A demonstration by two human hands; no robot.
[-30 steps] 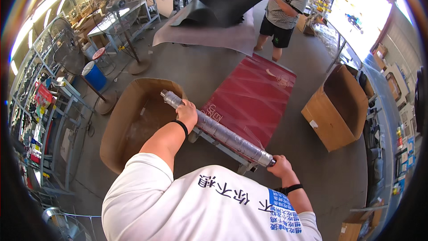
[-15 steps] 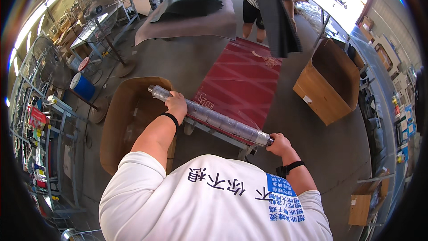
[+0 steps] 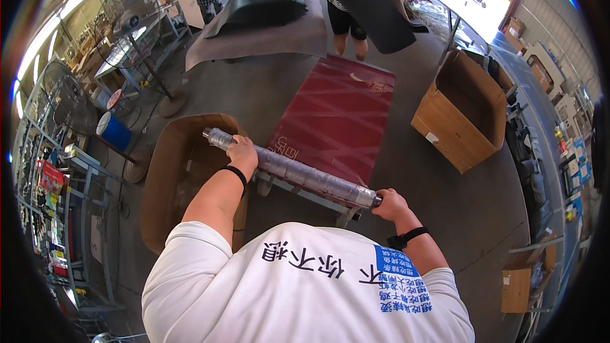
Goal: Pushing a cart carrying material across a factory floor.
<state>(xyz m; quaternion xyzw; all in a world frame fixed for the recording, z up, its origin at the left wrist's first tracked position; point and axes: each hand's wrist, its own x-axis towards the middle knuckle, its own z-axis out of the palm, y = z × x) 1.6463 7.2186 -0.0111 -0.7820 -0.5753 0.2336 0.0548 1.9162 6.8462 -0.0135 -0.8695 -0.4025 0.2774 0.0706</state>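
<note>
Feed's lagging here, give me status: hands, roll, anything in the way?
Left hand and right hand both gripping the film roll, held across red mat. Open cardboard box at left. Person with black sheet beyond mat's far end.

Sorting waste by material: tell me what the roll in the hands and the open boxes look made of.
Roll: seemingly clear plastic film, glossy and wrinkled, greyish. Box at left and box at right: brown cardboard, matte, with folded flaps.

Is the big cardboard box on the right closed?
No, the cardboard box stands with its flaps up and its empty inside showing, on the floor right of the red sheet.
</note>
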